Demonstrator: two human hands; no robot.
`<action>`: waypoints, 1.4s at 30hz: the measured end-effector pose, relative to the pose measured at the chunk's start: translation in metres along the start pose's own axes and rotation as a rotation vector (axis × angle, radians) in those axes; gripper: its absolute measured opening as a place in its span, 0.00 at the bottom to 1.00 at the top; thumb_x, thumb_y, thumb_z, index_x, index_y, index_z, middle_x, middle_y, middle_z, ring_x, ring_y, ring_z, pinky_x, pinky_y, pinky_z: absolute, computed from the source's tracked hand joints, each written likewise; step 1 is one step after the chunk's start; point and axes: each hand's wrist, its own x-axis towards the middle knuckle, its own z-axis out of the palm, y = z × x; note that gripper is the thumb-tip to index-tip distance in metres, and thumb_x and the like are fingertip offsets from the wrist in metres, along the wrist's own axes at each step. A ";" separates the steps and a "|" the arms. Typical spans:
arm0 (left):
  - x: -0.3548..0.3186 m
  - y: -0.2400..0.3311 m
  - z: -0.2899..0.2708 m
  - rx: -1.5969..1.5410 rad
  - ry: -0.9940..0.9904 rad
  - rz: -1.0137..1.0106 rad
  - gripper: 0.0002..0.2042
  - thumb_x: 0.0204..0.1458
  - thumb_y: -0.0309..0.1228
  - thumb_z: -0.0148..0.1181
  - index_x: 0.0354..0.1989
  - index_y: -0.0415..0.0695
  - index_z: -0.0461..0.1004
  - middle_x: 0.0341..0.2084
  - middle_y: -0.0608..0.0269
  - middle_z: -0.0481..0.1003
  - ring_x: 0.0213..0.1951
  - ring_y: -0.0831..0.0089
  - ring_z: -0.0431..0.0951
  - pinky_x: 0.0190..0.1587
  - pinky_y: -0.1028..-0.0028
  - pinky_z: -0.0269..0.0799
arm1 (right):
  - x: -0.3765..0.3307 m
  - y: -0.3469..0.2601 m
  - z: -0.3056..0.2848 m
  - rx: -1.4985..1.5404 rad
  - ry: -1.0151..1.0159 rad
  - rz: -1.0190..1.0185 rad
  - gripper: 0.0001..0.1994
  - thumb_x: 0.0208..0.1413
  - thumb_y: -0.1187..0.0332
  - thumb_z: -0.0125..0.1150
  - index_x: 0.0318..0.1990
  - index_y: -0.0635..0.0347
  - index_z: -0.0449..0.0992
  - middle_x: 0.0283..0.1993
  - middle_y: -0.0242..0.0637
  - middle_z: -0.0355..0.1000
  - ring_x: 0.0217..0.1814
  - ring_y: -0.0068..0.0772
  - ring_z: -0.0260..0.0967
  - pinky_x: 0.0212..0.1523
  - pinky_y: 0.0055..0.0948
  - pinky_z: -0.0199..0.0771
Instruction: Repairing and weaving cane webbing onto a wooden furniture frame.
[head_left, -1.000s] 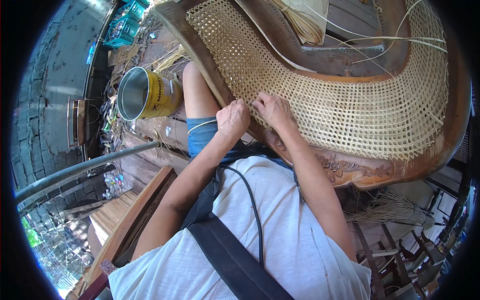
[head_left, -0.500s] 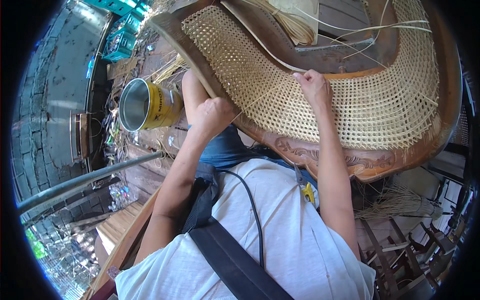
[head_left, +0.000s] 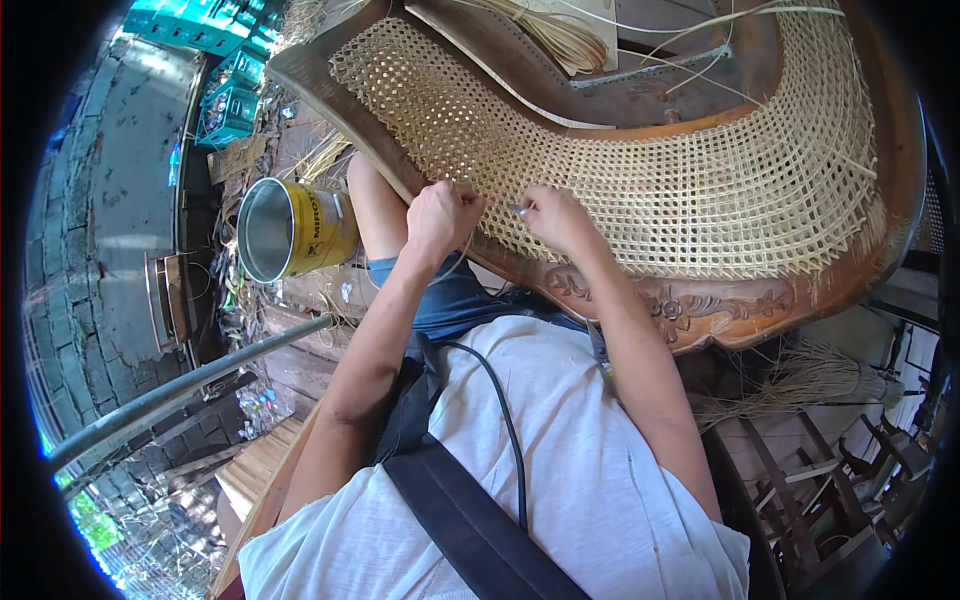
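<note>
Working cane panel (head_left: 680,205): left hand (head_left: 437,215) curled, hold unclear; right hand (head_left: 563,219) pinching metal tip (head_left: 519,210); looks near-finished, strands (head_left: 805,10) loose beyond.

Grey block wall (head_left: 72,300), plank floor (head_left: 300,360), teal crates (head_left: 230,112), dark wooden frames (head_left: 780,482), daylight (head_left: 95,525) at lower left

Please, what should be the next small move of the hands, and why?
Probably the right hand should guide the small grey tip it holds into the woven cane: the tip points left over open holes, and the left hand is close by.
</note>
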 end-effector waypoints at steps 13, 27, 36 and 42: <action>0.006 -0.003 -0.013 0.071 -0.007 -0.001 0.08 0.41 0.34 0.62 0.24 0.41 0.80 0.20 0.47 0.77 0.28 0.52 0.80 0.35 0.60 0.77 | 0.012 -0.034 0.032 -0.239 -0.037 -0.087 0.11 0.52 0.72 0.52 0.37 0.67 0.79 0.40 0.60 0.75 0.45 0.55 0.76 0.47 0.45 0.77; 0.013 -0.001 -0.001 0.357 -0.169 0.007 0.11 0.46 0.39 0.60 0.28 0.46 0.82 0.27 0.52 0.80 0.34 0.55 0.81 0.38 0.60 0.78 | 0.027 -0.025 0.027 -0.168 -0.167 0.057 0.11 0.51 0.69 0.58 0.38 0.66 0.80 0.41 0.55 0.77 0.45 0.54 0.77 0.47 0.46 0.77; 0.006 -0.010 0.013 0.255 0.056 0.297 0.04 0.44 0.29 0.58 0.23 0.43 0.76 0.25 0.55 0.77 0.35 0.57 0.76 0.43 0.63 0.70 | 0.027 -0.026 -0.010 -0.402 -0.268 0.236 0.11 0.48 0.67 0.60 0.35 0.65 0.81 0.38 0.49 0.78 0.43 0.42 0.78 0.47 0.39 0.76; -0.049 0.001 -0.008 0.261 -0.014 0.109 0.11 0.50 0.37 0.58 0.26 0.42 0.77 0.22 0.50 0.78 0.30 0.50 0.79 0.38 0.60 0.74 | 0.012 0.001 -0.030 -0.468 -0.099 0.282 0.12 0.42 0.69 0.58 0.35 0.64 0.81 0.38 0.48 0.79 0.41 0.40 0.78 0.47 0.37 0.76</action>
